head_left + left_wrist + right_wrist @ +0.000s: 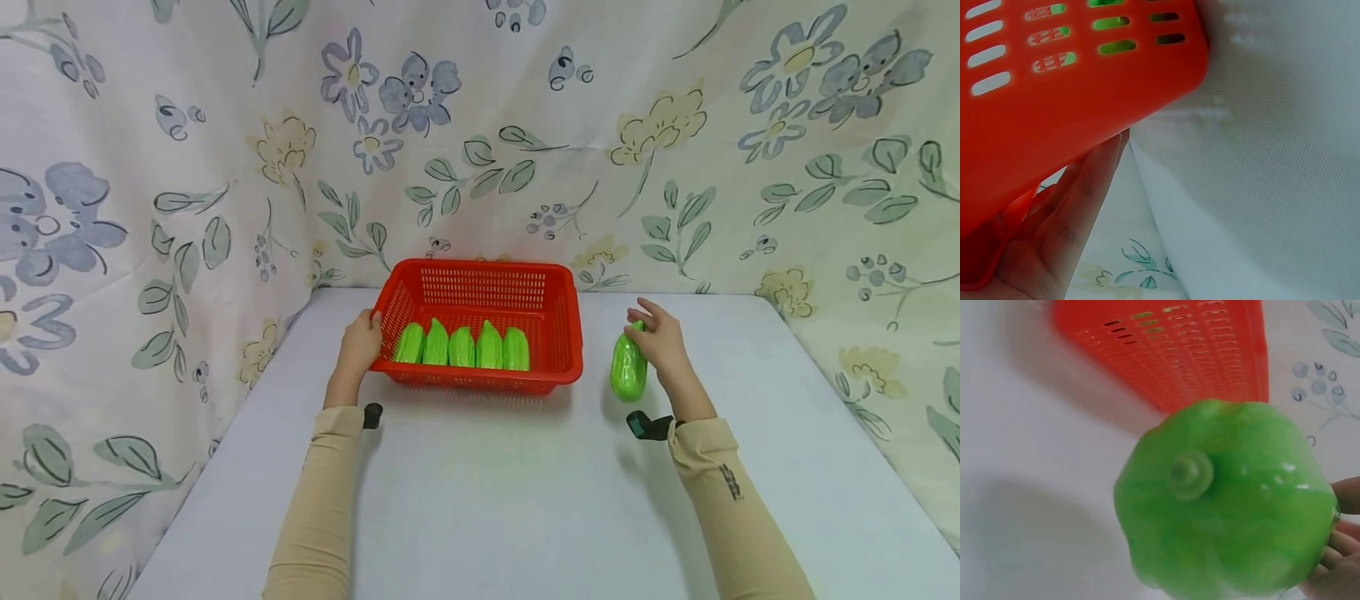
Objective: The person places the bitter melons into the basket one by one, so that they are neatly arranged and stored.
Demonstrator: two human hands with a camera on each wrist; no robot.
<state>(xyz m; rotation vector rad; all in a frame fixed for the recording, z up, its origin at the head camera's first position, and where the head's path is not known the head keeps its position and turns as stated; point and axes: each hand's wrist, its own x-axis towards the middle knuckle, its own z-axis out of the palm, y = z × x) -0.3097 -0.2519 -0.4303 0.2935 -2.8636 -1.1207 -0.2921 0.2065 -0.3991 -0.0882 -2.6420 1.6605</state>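
A red plastic basket [480, 382] with slotted walls stands towards the back of the table. Several bright green, ridged gourds [461, 347] lie side by side in its front left part. My left hand [362, 342] grips the basket's left rim; the left wrist view shows its fingers [1079, 206] against the outside of the basket wall [1085, 106]. To the right of the basket, my right hand [660, 337] pinches a glossy green gourd [628, 367] by its upper end, and it hangs upright. A rounded nub shows on its lower end in the right wrist view, where the gourd [1229, 512] hides much of the hand.
A white cloth covers the table [487, 492]. Behind and beside it hangs a floral curtain [480, 125]. Dark wrist-camera mounts [649, 426] stick out from both sleeves. The basket's right rim lies between the gourds inside and the right hand.
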